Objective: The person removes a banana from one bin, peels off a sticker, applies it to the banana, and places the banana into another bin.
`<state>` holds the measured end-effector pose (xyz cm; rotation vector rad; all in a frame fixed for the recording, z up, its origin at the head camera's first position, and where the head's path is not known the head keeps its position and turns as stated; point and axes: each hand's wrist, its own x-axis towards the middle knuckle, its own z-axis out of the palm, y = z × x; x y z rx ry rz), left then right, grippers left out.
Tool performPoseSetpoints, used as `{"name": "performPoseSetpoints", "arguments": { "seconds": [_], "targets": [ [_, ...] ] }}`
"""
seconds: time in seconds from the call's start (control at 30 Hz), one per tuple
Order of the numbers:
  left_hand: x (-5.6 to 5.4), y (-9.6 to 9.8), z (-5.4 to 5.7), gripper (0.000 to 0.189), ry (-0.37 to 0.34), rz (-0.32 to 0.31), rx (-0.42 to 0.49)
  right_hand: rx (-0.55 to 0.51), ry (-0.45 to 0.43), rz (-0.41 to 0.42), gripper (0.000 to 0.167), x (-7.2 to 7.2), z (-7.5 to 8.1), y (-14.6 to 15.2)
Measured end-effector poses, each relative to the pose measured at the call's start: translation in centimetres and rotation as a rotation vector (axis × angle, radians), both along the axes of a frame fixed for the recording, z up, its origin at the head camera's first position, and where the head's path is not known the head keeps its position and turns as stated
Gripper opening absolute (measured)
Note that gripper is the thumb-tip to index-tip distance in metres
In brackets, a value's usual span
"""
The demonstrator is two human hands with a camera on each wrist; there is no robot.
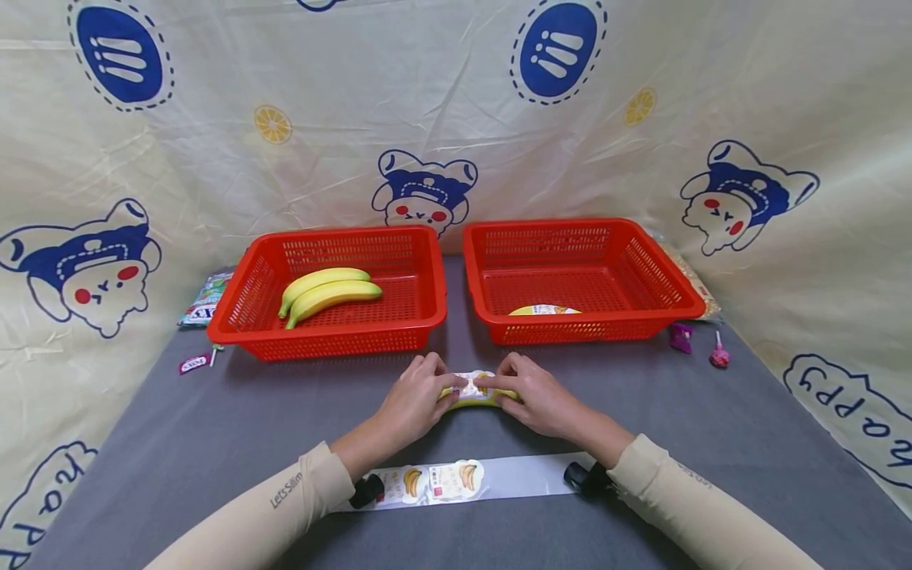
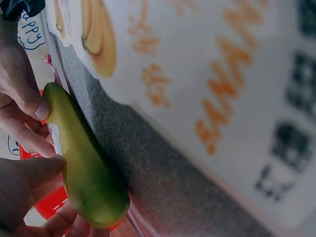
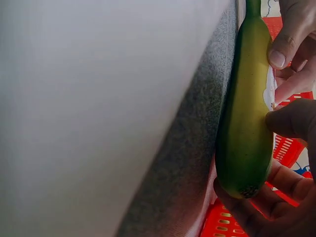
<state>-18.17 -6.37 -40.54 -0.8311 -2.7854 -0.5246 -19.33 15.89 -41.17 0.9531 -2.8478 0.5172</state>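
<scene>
Both hands are on one yellow banana with green ends (image 1: pixel 473 404), lying crosswise on the grey cloth. My left hand (image 1: pixel 415 396) grips its left end, and my right hand (image 1: pixel 543 398) grips the right end. A white label (image 1: pixel 473 383) with a banana picture lies along the banana's far, upper side, with fingertips of both hands on it. The left wrist view shows the banana (image 2: pixel 89 163) between thumb and fingers, the label's edge (image 2: pixel 55 138) beside the thumb. In the right wrist view, fingers curl beneath the banana's tip (image 3: pixel 244 163).
A label strip (image 1: pixel 527 475) with two banana labels lies nearer me, under the wrists. Behind stand two red baskets: the left basket (image 1: pixel 335 346) holds two bananas (image 1: pixel 331 297), the right basket (image 1: pixel 584 330) a labelled banana (image 1: pixel 523 310). Wrapped sweets (image 1: pixel 680 338) and snack bags (image 1: pixel 207 301) lie beside them.
</scene>
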Motion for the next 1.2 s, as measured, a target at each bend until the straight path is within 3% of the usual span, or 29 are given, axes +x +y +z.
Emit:
{"name": "performPoseSetpoints", "arguments": {
  "seconds": [0.17, 0.33, 0.57, 0.7, 1.0, 1.2],
  "targets": [
    [0.1, 0.0, -0.1, 0.025, 0.045, 0.019, 0.01, -0.01, -0.012, -0.066, 0.039, 0.1, -0.1, -0.1],
    [0.1, 0.0, -0.2, 0.024, 0.04, 0.051, 0.047, -0.016, -0.04, -0.113, 0.041, 0.3, 0.0, -0.1],
    [0.0, 0.0, -0.1, 0.028, 0.02, 0.014, -0.041, 0.073, -0.04, -0.024, 0.049, 0.0, 0.0, -0.4],
    [-0.1, 0.2, 0.0, 0.029, 0.024, 0.021, -0.059, 0.087, -0.038, -0.052, 0.044, -0.2, 0.0, -0.8],
    [-0.7, 0.3, 0.4, 0.035, -0.076, 0.032, -0.072, 0.051, -0.051, -0.126, 0.043, -0.2, 0.1, -0.8],
    [-1.1, 0.3, 0.1, 0.047, -0.093, 0.006, -0.156, 0.08, -0.084, -0.128, 0.05, -0.2, 0.2, -1.1]
  ]
}}
